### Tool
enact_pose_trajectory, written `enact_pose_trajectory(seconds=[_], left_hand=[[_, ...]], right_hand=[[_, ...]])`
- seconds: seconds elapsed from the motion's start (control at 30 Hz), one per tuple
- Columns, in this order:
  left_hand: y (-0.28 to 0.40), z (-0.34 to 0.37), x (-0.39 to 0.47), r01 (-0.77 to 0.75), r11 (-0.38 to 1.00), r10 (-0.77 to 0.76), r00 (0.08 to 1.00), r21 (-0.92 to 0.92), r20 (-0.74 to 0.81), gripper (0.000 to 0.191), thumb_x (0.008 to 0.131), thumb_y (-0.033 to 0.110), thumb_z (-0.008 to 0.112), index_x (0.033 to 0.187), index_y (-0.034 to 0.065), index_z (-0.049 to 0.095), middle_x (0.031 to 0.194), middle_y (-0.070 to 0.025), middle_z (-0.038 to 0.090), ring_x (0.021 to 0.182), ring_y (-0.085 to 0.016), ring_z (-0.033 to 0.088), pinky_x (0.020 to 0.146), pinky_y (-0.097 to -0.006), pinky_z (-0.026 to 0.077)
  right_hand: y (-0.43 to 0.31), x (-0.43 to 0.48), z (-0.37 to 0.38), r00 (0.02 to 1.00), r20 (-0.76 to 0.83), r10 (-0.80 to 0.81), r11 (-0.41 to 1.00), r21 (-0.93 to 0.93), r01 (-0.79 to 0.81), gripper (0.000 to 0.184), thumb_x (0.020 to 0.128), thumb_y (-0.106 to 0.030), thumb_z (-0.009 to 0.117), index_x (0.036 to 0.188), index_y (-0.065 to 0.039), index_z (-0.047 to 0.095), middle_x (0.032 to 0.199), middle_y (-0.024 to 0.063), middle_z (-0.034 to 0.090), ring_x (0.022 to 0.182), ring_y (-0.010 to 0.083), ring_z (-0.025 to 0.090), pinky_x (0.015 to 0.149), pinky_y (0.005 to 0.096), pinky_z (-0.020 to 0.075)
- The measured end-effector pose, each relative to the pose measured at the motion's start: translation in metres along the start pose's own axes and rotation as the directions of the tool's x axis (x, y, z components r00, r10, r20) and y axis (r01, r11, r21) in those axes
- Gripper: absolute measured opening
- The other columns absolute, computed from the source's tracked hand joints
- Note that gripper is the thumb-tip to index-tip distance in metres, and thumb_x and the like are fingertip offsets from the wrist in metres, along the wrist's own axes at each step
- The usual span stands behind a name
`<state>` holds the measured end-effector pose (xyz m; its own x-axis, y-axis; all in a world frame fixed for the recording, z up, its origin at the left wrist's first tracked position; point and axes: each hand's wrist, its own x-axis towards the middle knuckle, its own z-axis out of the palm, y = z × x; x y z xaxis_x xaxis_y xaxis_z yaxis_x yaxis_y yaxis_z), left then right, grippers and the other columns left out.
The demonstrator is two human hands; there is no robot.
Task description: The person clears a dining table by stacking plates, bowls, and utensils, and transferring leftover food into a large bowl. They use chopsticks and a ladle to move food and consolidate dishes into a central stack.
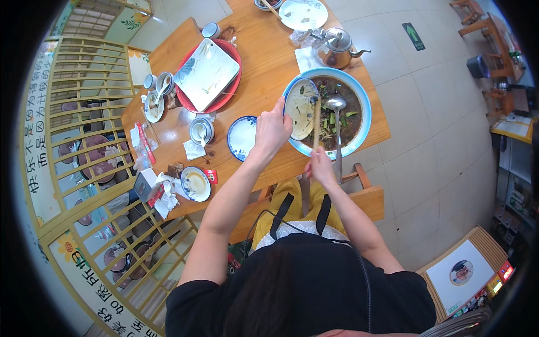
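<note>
My left hand (271, 128) grips the edge of a small blue-rimmed plate (300, 111), tilted over a large basin-like bowl (365, 110). Bits of food and greens cling to the plate. With my right hand (321, 167) I hold a pair of wooden chopsticks (317, 124), their tips by the plate's right side. Dark broth with chopped greens (347, 116) fills the bowl. A metal ladle (337, 103) rests in it, handle hanging over the near rim beside my right hand. Left of the bowl, partly behind my left hand, lies another blue-patterned plate (241, 137).
Beyond the bowl stands a metal-lidded teapot (334, 50). A red basin (236, 86) carries a soiled square white dish (207, 73). Small bowls, a saucer (196, 184), crumpled tissues (167, 196) and a tissue box (146, 185) sit at left. A wooden bench (366, 202) is below the table edge.
</note>
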<state>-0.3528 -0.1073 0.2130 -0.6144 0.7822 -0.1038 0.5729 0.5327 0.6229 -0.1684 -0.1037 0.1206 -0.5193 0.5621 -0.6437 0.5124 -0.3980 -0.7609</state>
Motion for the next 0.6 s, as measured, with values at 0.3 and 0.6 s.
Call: enact_pose_trajectory(seconds=[0.3,0.6], left_hand=[[0.016,-0.024,-0.005,0.087,0.99,-0.08,0.995,-0.108,0.068,0.042,0.073,0.009,0.049,0.114,0.0045,0.051,0.056,-0.0214,0.054,0.054,-0.037,0.057,0.056,-0.0441,0.047],[-0.083,0.002,-0.034,0.514,0.263,-0.229,0.855,-0.817,0.464,0.044,0.086,0.006,0.051,0.129,0.0076,0.039,0.094,-0.005,0.063,0.064,-0.008,0.061,0.053,-0.0193,0.052]], right_hand=[[-0.011,-0.005,0.008,0.995,0.099,0.004,0.994,0.112,-0.015,0.019,0.094,-0.022,0.033,0.092,-0.005,0.039,0.054,0.007,0.055,0.043,0.0165,0.055,0.039,0.0284,0.043],[-0.012,-0.03,-0.03,0.996,0.013,-0.094,0.934,0.347,0.083,0.016,0.095,-0.021,0.036,0.091,-0.007,0.04,0.058,0.0058,0.052,0.044,0.0112,0.05,0.04,0.0215,0.0413]])
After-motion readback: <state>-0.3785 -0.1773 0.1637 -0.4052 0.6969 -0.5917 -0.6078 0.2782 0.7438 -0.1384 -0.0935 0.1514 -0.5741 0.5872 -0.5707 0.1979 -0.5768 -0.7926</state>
